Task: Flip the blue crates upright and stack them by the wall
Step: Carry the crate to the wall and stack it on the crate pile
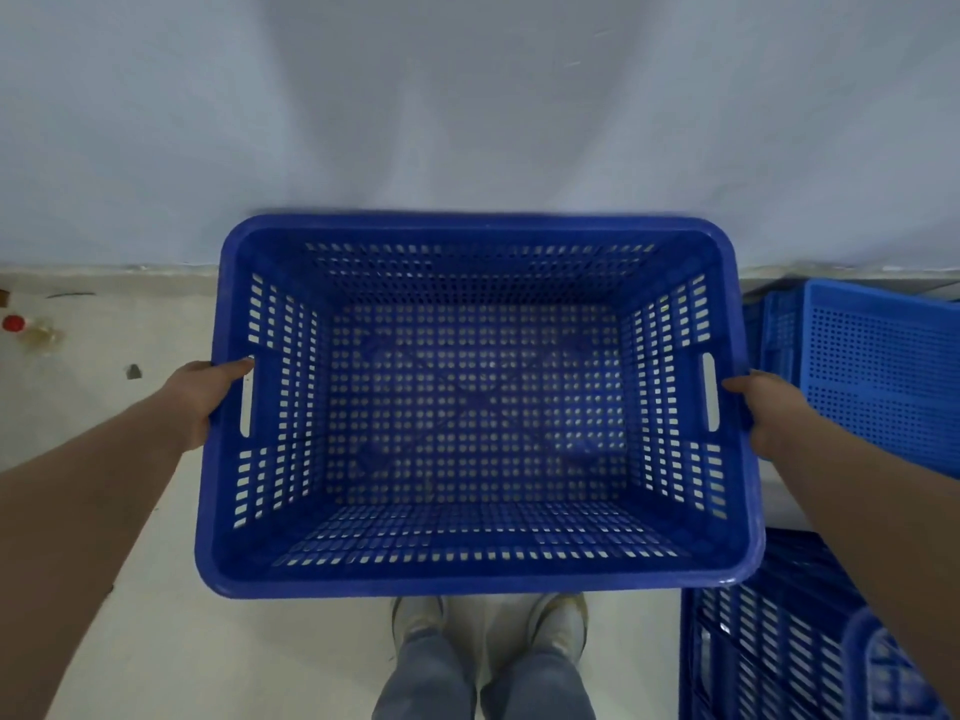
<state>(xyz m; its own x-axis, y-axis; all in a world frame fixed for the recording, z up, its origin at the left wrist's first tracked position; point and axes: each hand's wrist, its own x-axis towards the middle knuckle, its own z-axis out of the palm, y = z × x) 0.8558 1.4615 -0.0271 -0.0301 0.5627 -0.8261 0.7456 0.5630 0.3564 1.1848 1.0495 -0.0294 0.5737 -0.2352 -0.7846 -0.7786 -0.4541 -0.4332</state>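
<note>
Both hands' grip around upright blue crate (478, 407) handles.

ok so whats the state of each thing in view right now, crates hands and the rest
held crate: upright, open side up, empty, off the floor
left hand: gripping its left handle side
right hand: gripping its right handle side
lighter blue crate: tipped, base facing the camera
crate at lower right: on the floor, orientation unclear
bottle: lying on the floor, red cap on

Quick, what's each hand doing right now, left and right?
Left hand: closed on the left handle of the upright blue crate.
Right hand: closed on the crate's right handle.
</note>
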